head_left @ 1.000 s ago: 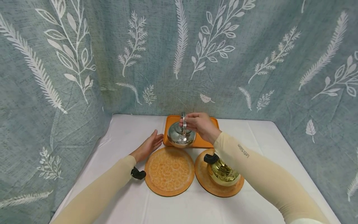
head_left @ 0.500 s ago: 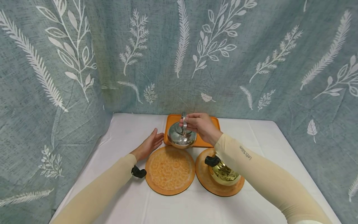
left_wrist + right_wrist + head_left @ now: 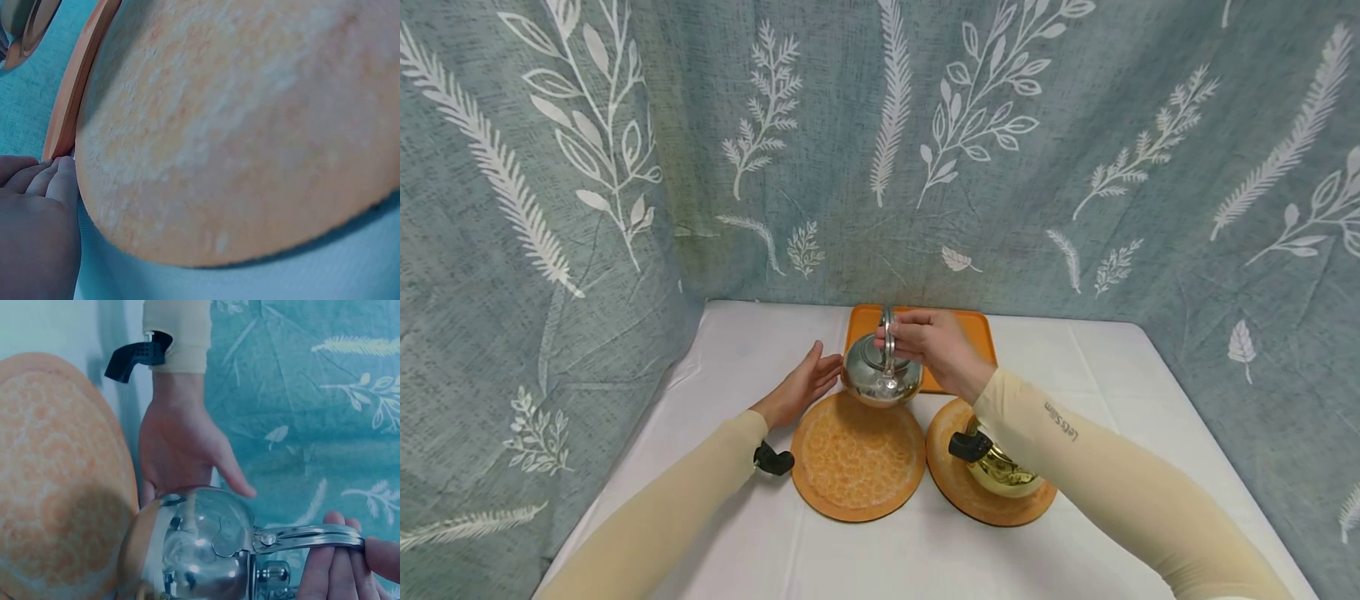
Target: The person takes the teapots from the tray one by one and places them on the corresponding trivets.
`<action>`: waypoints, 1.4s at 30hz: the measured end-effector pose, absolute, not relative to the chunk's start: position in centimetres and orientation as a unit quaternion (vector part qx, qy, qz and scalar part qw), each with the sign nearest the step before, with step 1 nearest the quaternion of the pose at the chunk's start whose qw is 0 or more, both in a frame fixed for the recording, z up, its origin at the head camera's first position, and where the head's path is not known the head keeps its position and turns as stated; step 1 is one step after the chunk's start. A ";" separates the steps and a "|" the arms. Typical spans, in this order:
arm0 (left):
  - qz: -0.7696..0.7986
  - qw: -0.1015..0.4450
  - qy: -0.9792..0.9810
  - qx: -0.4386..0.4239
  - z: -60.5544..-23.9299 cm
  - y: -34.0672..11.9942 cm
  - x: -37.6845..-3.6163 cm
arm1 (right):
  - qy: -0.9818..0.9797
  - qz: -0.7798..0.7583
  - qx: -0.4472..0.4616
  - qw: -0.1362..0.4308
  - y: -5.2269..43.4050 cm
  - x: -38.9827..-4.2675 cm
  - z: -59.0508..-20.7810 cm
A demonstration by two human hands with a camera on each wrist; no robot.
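Observation:
My right hand (image 3: 940, 346) grips the upright handle of a shiny silver kettle (image 3: 882, 385). Seen from the head, the kettle overlaps the front left of an orange tray (image 3: 982, 335) and the back edge of a round orange mat (image 3: 857, 471). The right wrist view shows fingers wrapped around the handle beside the kettle's lid knob (image 3: 274, 573). My left hand (image 3: 802, 388) has its fingers extended, fingertips right by the kettle's left side and the tray. In the left wrist view, those fingers (image 3: 61, 181) lie beside the tray edge (image 3: 78, 81).
A gold kettle (image 3: 1009, 479) stands on a second round mat (image 3: 946, 479) at the right, partly hidden under my right forearm and a black wrist camera (image 3: 970, 447). White cloth (image 3: 1075, 392) covers the table. A patterned blue-green curtain (image 3: 850, 167) hangs behind it.
The silver kettle has shifted forward and slightly left, from over the tray toward the left mat, carried by my right hand. My left hand stays nearly still.

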State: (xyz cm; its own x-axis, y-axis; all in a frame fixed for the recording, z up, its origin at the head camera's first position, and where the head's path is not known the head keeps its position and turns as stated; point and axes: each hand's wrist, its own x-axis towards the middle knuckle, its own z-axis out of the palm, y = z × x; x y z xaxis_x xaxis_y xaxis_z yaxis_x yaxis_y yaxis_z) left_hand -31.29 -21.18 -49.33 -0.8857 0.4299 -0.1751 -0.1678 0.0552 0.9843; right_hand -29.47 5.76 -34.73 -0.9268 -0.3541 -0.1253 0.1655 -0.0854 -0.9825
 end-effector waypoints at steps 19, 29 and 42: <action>0.677 0.222 0.695 0.099 -49.3 -20.9 -31.3 | 0.646 -0.737 -0.069 0.187 5.8 -28.8 -34.9; 0.674 0.218 0.699 0.097 -49.0 -20.9 -31.2 | 0.649 -0.733 -0.085 0.184 6.1 -28.3 -34.8; 0.669 0.219 0.702 0.108 -48.9 -20.7 -31.2 | 0.648 -0.735 -0.086 0.179 6.7 -27.7 -35.1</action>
State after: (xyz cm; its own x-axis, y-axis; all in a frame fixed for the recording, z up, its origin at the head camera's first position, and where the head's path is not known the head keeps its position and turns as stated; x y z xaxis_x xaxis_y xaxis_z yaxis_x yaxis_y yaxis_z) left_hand -31.24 -20.75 -48.93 -0.8806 0.4447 -0.1637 -0.1416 0.0828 0.9865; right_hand -27.73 6.73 -35.10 -0.9215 -0.3737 -0.1057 0.1518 -0.0960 -0.9837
